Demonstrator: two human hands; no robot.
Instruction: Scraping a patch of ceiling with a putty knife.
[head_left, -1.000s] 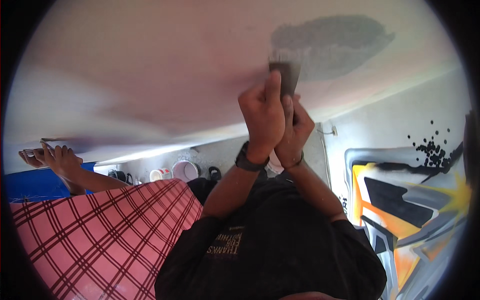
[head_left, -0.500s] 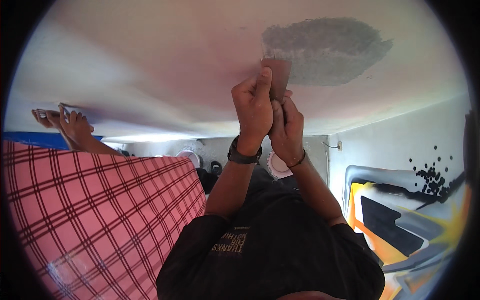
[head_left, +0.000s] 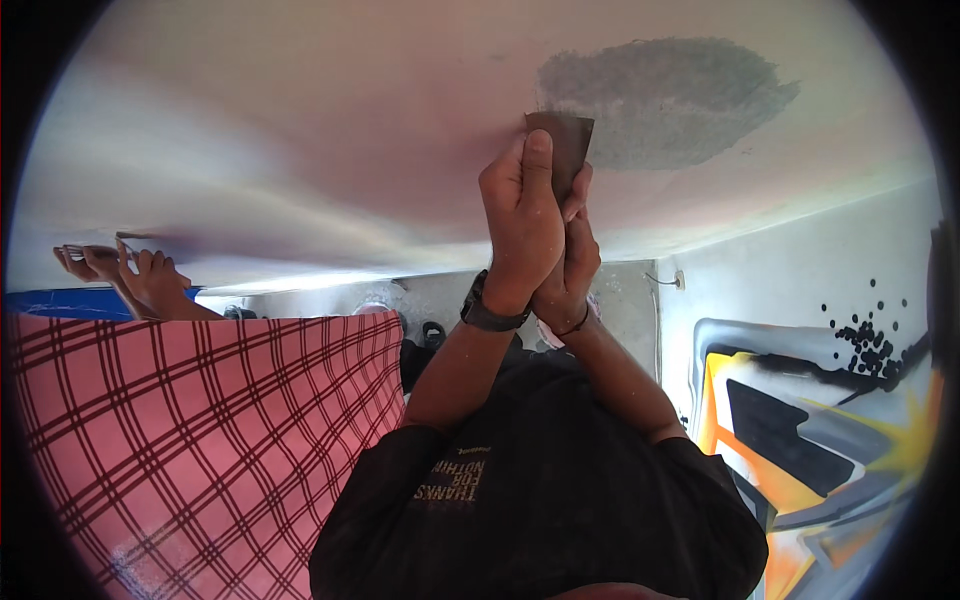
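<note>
A thin brown flat putty scraper (head_left: pixel 567 140), wider at its top edge, rests that edge on the pale wall (head_left: pixel 400 130) at the lower left border of a rough grey patch (head_left: pixel 670 100). My left hand (head_left: pixel 523 215), with a dark watch at the wrist, is closed on the scraper, thumb flat on its face. My right hand (head_left: pixel 580 260) is tucked close against it, its fingers closed around the scraper's lower part; the left hand partly hides this grip.
At left, another person's hands (head_left: pixel 150 270) work near the wall, above a pink checked cloth surface (head_left: pixel 200 410). A painted side wall (head_left: pixel 800 420) stands at right, with a cable outlet (head_left: pixel 679 281). Below lie the grey floor (head_left: pixel 625 300) and a pale bucket (head_left: pixel 372 308), partly hidden.
My hands have shifted slightly right, and the scraper has turned, its face now looking darker. My right hand has moved up along the scraper, closer behind the left.
</note>
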